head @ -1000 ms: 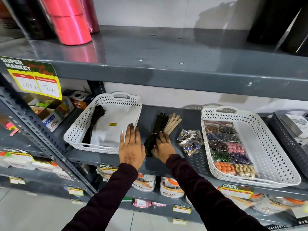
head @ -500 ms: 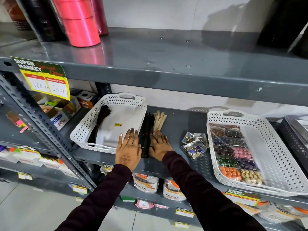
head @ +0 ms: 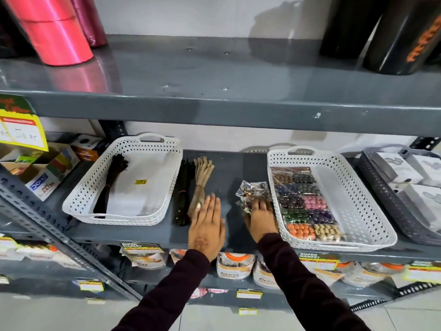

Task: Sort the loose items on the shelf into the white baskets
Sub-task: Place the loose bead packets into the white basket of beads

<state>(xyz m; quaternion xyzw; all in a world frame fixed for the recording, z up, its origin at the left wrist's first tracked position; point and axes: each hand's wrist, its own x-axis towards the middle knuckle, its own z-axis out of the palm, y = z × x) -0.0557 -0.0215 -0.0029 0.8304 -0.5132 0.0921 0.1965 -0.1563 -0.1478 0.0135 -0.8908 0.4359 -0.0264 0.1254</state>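
Note:
Two white baskets stand on the grey shelf. The left basket (head: 114,217) holds one black bundle (head: 112,185). The right basket (head: 334,244) holds cards of coloured buttons (head: 303,201). Between them lie a loose black bundle (head: 182,194) and a tan bundle (head: 201,177), close beside the left basket. My left hand (head: 207,225) lies flat on the shelf, fingertips touching the tan bundle's lower end. My right hand (head: 261,218) curls over the clear button packets (head: 248,192) just left of the right basket.
A grey basket (head: 386,192) with white boxes stands at the far right. Cardboard boxes (head: 47,173) sit left of the white basket. Pink rolls (head: 52,32) and black rolls (head: 393,32) stand on the upper shelf. Packets (head: 233,266) fill the shelf below.
My right hand left the bundles and moved right onto the button packets. My left hand shifted right from the left basket's front to the tan bundle. The bundles now lie against the left basket.

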